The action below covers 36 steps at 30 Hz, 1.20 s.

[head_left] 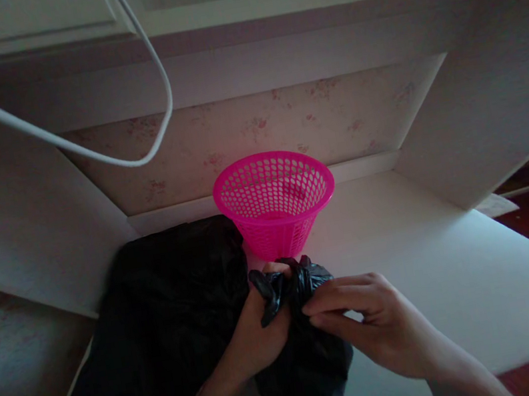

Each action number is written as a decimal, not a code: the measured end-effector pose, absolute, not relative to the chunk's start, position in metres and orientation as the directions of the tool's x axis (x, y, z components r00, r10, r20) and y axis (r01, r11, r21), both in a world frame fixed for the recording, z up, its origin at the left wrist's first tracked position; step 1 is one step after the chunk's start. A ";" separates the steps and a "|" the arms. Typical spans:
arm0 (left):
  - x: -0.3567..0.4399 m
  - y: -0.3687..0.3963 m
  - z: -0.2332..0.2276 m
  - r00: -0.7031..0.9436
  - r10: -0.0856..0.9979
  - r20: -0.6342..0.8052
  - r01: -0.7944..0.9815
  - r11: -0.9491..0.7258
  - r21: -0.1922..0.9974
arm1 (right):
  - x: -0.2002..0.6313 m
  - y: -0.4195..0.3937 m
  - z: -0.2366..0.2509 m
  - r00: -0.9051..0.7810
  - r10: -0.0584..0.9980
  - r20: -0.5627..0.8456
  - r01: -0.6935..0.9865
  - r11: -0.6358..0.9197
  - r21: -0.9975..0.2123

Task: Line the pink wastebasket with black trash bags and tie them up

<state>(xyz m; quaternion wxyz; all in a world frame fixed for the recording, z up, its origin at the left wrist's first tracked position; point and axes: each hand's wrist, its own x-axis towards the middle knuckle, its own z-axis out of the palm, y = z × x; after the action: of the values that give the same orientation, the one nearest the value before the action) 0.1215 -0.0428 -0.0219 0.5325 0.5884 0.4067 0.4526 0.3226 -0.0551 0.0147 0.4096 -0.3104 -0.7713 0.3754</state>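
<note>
A black plastic bag hangs low in front of me, its neck gathered and twisted near the top. My left hand, with a silver bangle at the wrist, is closed around the gathered neck, and a loose end of plastic sticks out over it. From the right, my right hand pinches the bag's plastic just below the twist between thumb and fingers. Just beyond both hands stands a pink perforated basket, upright, with nothing visible inside it.
Left of the basket, a large black bag or cloth lies on the white surface. A white cable loops down at upper left. Pale panels flank the alcove, and floral wallpaper covers its back.
</note>
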 end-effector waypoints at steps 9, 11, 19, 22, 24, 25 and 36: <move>0.114 -0.052 -0.013 0.418 0.855 0.308 0.213 -0.422 0.881 | 0.312 -0.034 -0.013 -0.425 0.743 0.517 0.364 0.663 -0.654; 0.114 -0.053 -0.011 0.465 0.815 0.347 0.262 -0.500 0.825 | 0.312 -0.031 -0.017 -0.454 0.744 0.490 0.399 0.662 -0.635; 0.121 -0.067 -0.012 0.388 0.819 0.423 0.379 -0.560 0.736 | 0.306 -0.034 -0.030 -0.404 0.786 0.468 0.667 0.603 -0.437; 0.123 -0.068 -0.020 0.326 0.788 0.522 0.385 -0.615 0.688 | 0.305 -0.036 -0.029 -0.448 0.804 0.391 0.609 0.595 -0.524; 0.123 -0.067 -0.025 0.295 0.760 0.579 0.382 -0.649 0.657 | 0.307 -0.037 -0.026 -0.470 0.813 0.344 0.512 0.569 -0.643; 0.122 -0.067 -0.026 0.293 0.744 0.601 0.380 -0.667 0.641 | 0.309 -0.037 -0.023 -0.478 0.820 0.316 0.452 0.538 -0.712; 0.103 -0.071 -0.012 0.534 0.500 0.682 0.459 -0.849 0.263 | 0.345 -0.030 -0.024 -0.626 0.771 0.117 0.005 0.153 -0.988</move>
<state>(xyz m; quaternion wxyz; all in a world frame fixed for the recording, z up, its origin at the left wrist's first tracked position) 0.1031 -0.0713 -0.0123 0.0259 0.8754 0.2737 0.3975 0.3447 -0.0296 -0.0242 0.3269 -0.2830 -0.6855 0.5858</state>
